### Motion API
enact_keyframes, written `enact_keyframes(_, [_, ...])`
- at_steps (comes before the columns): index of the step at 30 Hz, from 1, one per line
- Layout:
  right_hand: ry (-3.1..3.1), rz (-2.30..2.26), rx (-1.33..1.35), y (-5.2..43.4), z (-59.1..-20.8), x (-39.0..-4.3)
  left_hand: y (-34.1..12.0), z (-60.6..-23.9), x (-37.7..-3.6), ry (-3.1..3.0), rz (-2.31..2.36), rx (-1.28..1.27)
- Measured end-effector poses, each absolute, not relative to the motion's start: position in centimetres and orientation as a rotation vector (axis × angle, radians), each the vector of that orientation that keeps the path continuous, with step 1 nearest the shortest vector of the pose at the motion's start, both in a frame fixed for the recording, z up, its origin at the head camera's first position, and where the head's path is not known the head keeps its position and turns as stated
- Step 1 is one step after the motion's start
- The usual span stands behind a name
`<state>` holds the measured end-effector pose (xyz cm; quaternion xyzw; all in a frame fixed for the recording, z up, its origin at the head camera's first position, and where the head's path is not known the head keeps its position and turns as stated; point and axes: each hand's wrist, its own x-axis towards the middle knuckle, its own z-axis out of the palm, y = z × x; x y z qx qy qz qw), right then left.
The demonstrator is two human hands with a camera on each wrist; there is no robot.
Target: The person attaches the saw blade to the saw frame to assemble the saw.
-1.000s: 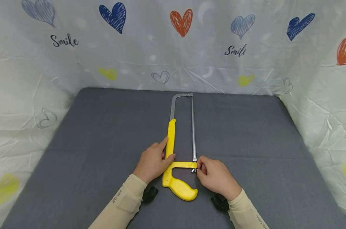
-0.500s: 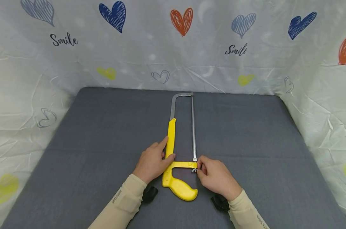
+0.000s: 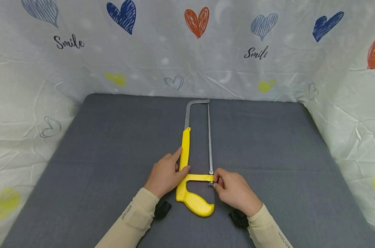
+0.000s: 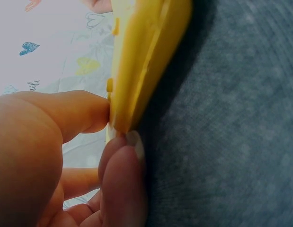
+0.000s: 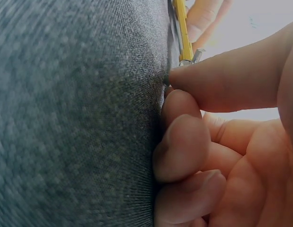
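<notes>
A hacksaw (image 3: 194, 202) with a yellow handle and a steel frame lies flat on the grey mat (image 3: 113, 155), its blade (image 3: 209, 137) pointing away from me. My left hand (image 3: 183, 160) grips the yellow back bar; the left wrist view shows thumb and finger pinching that yellow bar (image 4: 141, 61). My right hand (image 3: 214, 182) pinches the small metal wing nut (image 3: 210, 184) at the blade's near end, beside the handle. In the right wrist view the fingertips (image 5: 217, 85) curl close to the mat, with the nut (image 5: 196, 56) just beyond them.
A white cloth printed with hearts and "Smile" (image 3: 255, 54) walls the mat at the back and on both sides. Black wrist camera mounts (image 3: 162, 209) (image 3: 238, 218) sit under my sleeves. Bare mat lies left and right of the saw.
</notes>
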<state>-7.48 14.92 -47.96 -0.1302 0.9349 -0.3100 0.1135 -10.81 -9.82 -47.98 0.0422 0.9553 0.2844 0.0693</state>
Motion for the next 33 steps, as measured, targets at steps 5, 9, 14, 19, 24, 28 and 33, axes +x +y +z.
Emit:
enact_keyframes(5, [2.741,-0.905,-0.369,14.94,-48.0,-7.49,-9.81,-47.95,-10.86,2.87,0.861,0.129])
enact_keyframes(9, [2.743,-0.903,-0.365,14.9,-48.02,-7.52,-9.84,-47.94,-10.86,2.867,0.862,0.131])
enact_keyframes(14, [2.743,-0.899,-0.362,14.85,-48.0,-7.51,-9.86,-47.9,-10.8,2.864,0.87,0.132])
enact_keyframes(19, [2.742,-0.899,-0.366,14.91,-47.85,-7.47,-9.81,-47.88,-10.85,2.861,0.866,0.123])
enact_keyframes(24, [2.719,-0.918,-0.355,15.09,-47.72,-7.52,-9.77,-47.86,-10.88,2.862,0.876,0.131])
enact_keyframes(28, [2.699,-0.948,-0.333,15.2,-47.83,-7.66,-9.83,-47.78,-10.84,2.858,0.871,0.129])
enact_keyframes(33, [2.687,-0.954,-0.325,15.18,-47.98,-7.63,-9.81,-47.79,-10.8,2.859,0.849,0.119])
